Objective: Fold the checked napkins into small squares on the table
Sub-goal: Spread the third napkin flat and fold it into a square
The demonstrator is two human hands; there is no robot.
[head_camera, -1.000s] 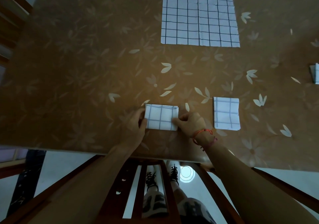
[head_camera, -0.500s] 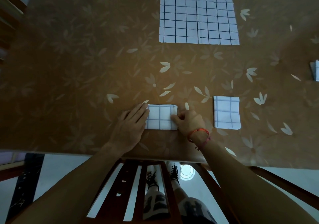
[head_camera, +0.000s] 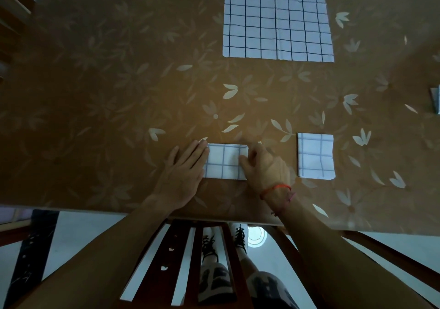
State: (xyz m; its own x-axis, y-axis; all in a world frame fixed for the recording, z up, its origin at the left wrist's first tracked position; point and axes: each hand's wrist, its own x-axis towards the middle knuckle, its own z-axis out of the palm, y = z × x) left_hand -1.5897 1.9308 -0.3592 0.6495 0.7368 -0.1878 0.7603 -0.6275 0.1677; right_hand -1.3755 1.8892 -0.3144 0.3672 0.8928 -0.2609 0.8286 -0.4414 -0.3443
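**Change.** We see the left hand [head_camera: 185, 166] flattened: a second ago its fingers curled at the left end of the folded napkin [head_camera: 223, 161]; now they lie straight and close together on the table, their tips against that left edge. The right hand [head_camera: 264, 163] remains at the right end, fingers curled over the cloth and thumb on top, apparently pinching it; how much cloth lies under the palm we cannot tell. The napkin itself has not shifted and sits low in the frame, just left of centre, near the table's front edge.

**Meaning for the task.** We judge the left hand to be bracing or smoothing the piece while the right prepares or presses a fold. To the right of the hands lies a finished square [head_camera: 315, 156], apart from them. An open napkin [head_camera: 277, 18] lies flat at the upper centre, not yet folded, so work remains. A further pale piece [head_camera: 435, 99] is cut off at the right edge; we cannot tell its state.

**Surface and room.** The table [head_camera: 95, 118] carries a smooth brown covering printed with pale flowers and leaves, dimly lit. Below its front edge we see a slatted wooden chair [head_camera: 181, 261], the person's laced shoes [head_camera: 239, 237] and a pale floor [head_camera: 78, 232]. A red cord [head_camera: 276, 188] circles the right wrist.
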